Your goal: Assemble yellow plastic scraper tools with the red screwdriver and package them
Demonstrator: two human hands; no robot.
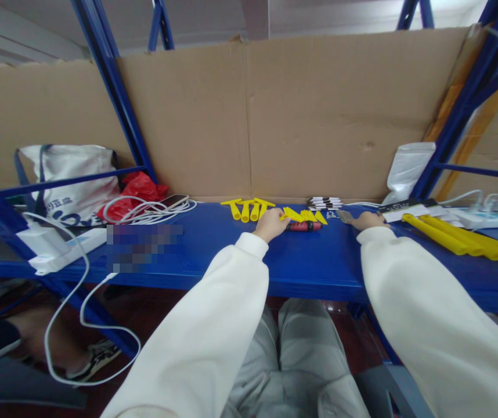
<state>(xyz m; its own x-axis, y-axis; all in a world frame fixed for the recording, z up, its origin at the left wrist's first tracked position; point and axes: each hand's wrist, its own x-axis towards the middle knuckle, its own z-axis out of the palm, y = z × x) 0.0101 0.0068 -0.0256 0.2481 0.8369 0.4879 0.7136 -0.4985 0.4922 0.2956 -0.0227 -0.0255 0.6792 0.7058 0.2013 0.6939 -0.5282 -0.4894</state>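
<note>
My left hand (270, 224) is closed in a pinch on a small yellow plastic piece (283, 217) above the blue shelf. Just right of it lie flat yellow wedge-shaped pieces (293, 215) and a red-and-black tool handle (305, 226). Several yellow T-shaped tubes (245, 212) stand in a row left of that hand. Over to the right, my right hand (368, 220) is closed at the edge of a small greyish flat packet (343, 216); its fingertips are partly hidden. Small silvery bits (331, 214), perhaps screws, lie left of the packet.
Long yellow tubes (471, 238) lie at the right, by a black-and-white box (408, 210). Folded papers (324, 203) rest near the cardboard back wall (318, 116). Leftward are coiled white cables (144, 212), a power strip (70, 252) and a cloth bag (75, 180).
</note>
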